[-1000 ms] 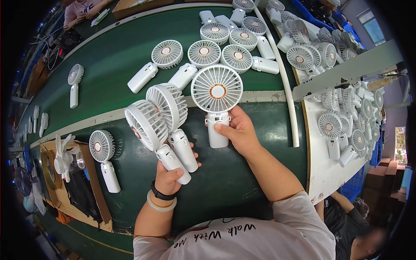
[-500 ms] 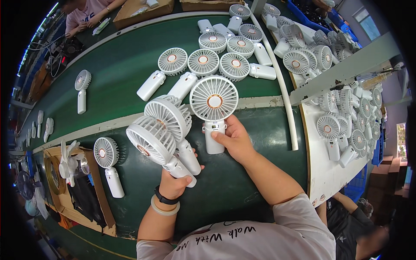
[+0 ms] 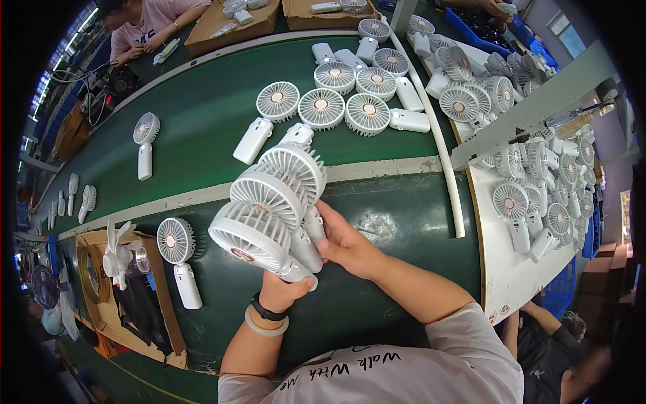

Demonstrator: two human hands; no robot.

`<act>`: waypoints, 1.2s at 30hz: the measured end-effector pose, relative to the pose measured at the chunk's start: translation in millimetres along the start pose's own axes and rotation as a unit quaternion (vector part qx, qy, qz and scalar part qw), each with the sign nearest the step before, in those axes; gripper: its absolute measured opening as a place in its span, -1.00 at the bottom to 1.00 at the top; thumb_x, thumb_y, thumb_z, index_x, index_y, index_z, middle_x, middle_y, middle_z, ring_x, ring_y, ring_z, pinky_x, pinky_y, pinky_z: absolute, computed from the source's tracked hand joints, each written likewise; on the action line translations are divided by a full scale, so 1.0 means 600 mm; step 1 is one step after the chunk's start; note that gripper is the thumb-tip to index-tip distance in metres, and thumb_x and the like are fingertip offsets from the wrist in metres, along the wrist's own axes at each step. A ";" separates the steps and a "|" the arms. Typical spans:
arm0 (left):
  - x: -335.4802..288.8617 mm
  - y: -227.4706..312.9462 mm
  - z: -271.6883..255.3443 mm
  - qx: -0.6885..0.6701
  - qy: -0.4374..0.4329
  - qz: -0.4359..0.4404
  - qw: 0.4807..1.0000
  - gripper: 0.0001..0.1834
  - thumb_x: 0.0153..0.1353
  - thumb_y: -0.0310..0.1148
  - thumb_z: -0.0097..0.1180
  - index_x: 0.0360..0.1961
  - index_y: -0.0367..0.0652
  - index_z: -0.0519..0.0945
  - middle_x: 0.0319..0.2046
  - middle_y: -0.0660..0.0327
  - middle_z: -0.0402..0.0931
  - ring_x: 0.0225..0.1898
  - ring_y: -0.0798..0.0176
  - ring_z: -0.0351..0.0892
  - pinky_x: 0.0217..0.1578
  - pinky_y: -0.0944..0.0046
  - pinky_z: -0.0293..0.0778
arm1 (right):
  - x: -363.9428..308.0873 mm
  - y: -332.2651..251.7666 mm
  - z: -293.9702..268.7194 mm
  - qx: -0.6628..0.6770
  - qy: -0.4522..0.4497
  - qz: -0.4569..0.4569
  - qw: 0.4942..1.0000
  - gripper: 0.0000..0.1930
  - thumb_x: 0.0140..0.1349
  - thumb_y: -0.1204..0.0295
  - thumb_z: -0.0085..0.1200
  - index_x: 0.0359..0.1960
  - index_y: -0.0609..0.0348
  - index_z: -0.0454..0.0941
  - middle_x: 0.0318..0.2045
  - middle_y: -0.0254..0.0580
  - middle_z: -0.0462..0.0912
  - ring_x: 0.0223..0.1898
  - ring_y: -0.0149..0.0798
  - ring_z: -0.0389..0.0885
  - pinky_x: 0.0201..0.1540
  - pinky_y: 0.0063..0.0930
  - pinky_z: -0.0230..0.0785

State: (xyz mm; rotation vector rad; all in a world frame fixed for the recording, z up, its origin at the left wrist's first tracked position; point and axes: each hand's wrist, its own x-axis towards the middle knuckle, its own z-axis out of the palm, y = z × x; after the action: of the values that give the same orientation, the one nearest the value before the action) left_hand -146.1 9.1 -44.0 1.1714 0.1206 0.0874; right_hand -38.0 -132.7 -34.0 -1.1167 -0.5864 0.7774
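Observation:
Three white handheld fans are bunched together in front of me, their round grilles overlapping. My left hand is closed around the handles of the nearest fan and the middle fan. Against their right side, my right hand grips the handle of the rear fan, its thumb by the handles. Some of my left fingers are hidden behind the handles. To the left of the bunch, a single white fan lies on the dark green table.
Beyond a pale strip, several fans lie on the green belt. A white pipe separates them from a white table heaped with fans. A cardboard box stands at left. Co-workers sit far left and lower right.
My right hand has brought its fan left and down, against the two fans in my left hand. The three fans now overlap as one bunch. The view has shifted slightly.

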 end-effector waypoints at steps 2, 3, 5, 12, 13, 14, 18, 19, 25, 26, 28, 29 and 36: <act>0.001 0.003 0.011 0.082 -0.026 0.020 0.996 -0.21 -0.15 -0.46 0.30 0.16 -0.29 0.23 0.01 0.07 0.39 0.06 0.15 0.38 0.04 0.18 0.33 | -0.003 0.006 0.004 -0.120 -0.029 -0.074 0.990 -0.02 0.04 0.33 0.24 0.32 0.23 -0.29 0.20 -0.03 0.17 0.23 -0.21 0.17 0.21 -0.26 0.13; 0.001 0.008 0.018 0.123 -0.035 0.031 0.991 -0.25 -0.13 -0.47 0.30 0.14 -0.30 0.26 -0.01 0.09 0.41 0.03 0.17 0.41 0.06 0.19 0.30 | -0.005 0.007 0.008 -0.163 -0.046 -0.089 0.982 0.06 -0.03 0.32 0.30 0.32 0.24 -0.32 0.22 -0.01 0.13 0.27 -0.19 0.12 0.25 -0.25 0.06; -0.001 0.000 0.024 0.200 -0.075 0.094 0.972 -0.36 -0.11 -0.48 0.31 0.05 -0.27 0.36 -0.02 0.14 0.41 -0.02 0.22 0.44 0.03 0.21 0.34 | -0.009 0.002 0.015 -0.154 -0.075 -0.038 0.984 0.15 -0.15 0.36 0.36 0.31 0.26 -0.35 0.24 0.00 0.08 0.29 -0.17 0.08 0.28 -0.27 -0.01; -0.010 -0.006 0.028 0.345 -0.136 0.096 0.924 -0.46 -0.10 -0.48 0.30 -0.01 -0.27 0.45 -0.09 0.04 0.46 -0.03 0.06 0.45 0.02 0.12 0.32 | -0.011 -0.004 0.001 -0.108 -0.070 0.076 0.989 0.12 -0.28 0.37 0.40 0.29 0.23 -0.18 0.19 -0.02 0.12 0.27 -0.14 0.11 0.27 -0.28 0.01; -0.011 -0.004 0.028 0.372 -0.152 0.105 0.910 -0.46 -0.10 -0.46 0.31 -0.02 -0.28 0.46 -0.08 0.01 0.44 -0.04 0.02 0.44 0.02 0.10 0.32 | -0.012 -0.005 0.000 -0.085 -0.062 0.073 0.992 0.08 -0.28 0.37 0.40 0.28 0.24 -0.10 0.18 -0.03 0.16 0.24 -0.16 0.15 0.25 -0.30 0.04; -0.011 -0.005 0.029 0.407 -0.155 0.117 0.893 -0.41 -0.10 -0.43 0.31 0.02 -0.29 0.42 -0.03 -0.04 0.40 0.01 -0.02 0.40 0.06 0.08 0.28 | -0.013 -0.005 -0.002 -0.063 -0.054 0.070 0.994 0.04 -0.29 0.38 0.40 0.26 0.25 -0.03 0.17 -0.05 0.20 0.21 -0.17 0.20 0.24 -0.31 0.07; -0.033 -0.027 0.041 0.487 -0.097 0.167 0.852 -0.22 -0.07 -0.38 0.29 0.19 -0.31 0.21 0.16 -0.18 0.18 0.21 -0.17 0.18 0.20 0.04 0.12 | -0.006 -0.028 -0.016 0.028 -0.044 0.072 0.996 -0.07 -0.32 0.42 0.38 0.20 0.28 0.16 0.04 -0.15 0.42 0.06 -0.25 0.42 0.14 -0.38 0.24; -0.024 -0.015 0.062 0.487 -0.073 0.183 0.851 -0.17 -0.06 -0.37 0.28 0.24 -0.31 0.15 0.21 -0.21 0.12 0.26 -0.20 0.11 0.23 0.03 0.08 | -0.007 -0.034 -0.031 0.083 -0.021 0.070 0.994 -0.07 -0.32 0.40 0.37 0.20 0.28 0.17 0.04 -0.11 0.42 0.06 -0.22 0.43 0.13 -0.36 0.26; 0.017 0.043 0.091 0.519 -0.302 0.119 0.791 -0.35 -0.06 -0.49 0.17 0.13 -0.31 0.28 0.15 -0.14 0.20 0.23 -0.15 0.16 0.19 0.04 0.16 | 0.014 -0.091 -0.127 0.354 -0.099 -0.097 0.925 -0.03 -0.21 -0.04 0.32 0.22 0.18 0.15 0.13 0.20 0.27 0.11 0.10 0.37 0.07 0.07 0.33; 0.045 0.047 0.091 0.543 -0.240 0.152 0.790 -0.39 -0.06 -0.49 0.17 0.08 -0.31 0.32 0.13 -0.13 0.23 0.22 -0.14 0.17 0.18 0.04 0.17 | 0.015 -0.087 -0.147 0.374 -0.120 -0.126 0.911 -0.06 -0.18 -0.05 0.31 0.22 0.14 0.16 0.15 0.20 0.24 0.15 0.10 0.32 0.09 0.08 0.31; 0.108 0.059 0.087 0.610 -0.085 0.200 0.762 -0.43 -0.07 -0.47 0.19 0.04 -0.31 0.34 0.10 -0.14 0.25 0.19 -0.17 0.18 0.15 0.02 0.20 | 0.014 -0.081 -0.167 0.387 -0.147 -0.160 0.896 -0.09 -0.14 -0.09 0.30 0.21 0.05 0.17 0.19 0.16 0.18 0.18 0.07 0.25 0.11 0.05 0.27; 0.143 0.071 0.082 0.651 0.010 0.214 0.729 -0.42 -0.08 -0.45 0.22 0.03 -0.31 0.33 0.09 -0.16 0.24 0.18 -0.21 0.17 0.13 0.00 0.23 | 0.014 -0.082 -0.162 0.412 -0.151 -0.158 0.885 -0.11 -0.17 -0.04 0.31 0.19 0.06 0.20 0.16 0.17 0.21 0.15 0.09 0.29 0.10 0.06 0.29; 0.325 0.051 -0.014 0.781 0.155 0.066 0.602 -0.16 -0.20 0.03 0.34 0.08 -0.16 0.32 0.16 -0.23 0.09 0.15 -0.31 0.14 0.06 -0.10 0.27 | 0.018 -0.086 -0.162 0.428 -0.183 -0.161 0.870 -0.10 -0.19 -0.06 0.30 0.18 0.07 0.20 0.14 0.21 0.20 0.13 0.13 0.31 0.06 0.09 0.31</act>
State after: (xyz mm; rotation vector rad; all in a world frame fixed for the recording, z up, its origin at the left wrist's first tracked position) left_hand 45.9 54.3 -28.8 2.9663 0.4805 0.3651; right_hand 54.7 -190.6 -18.1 -0.0398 -0.6233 0.8297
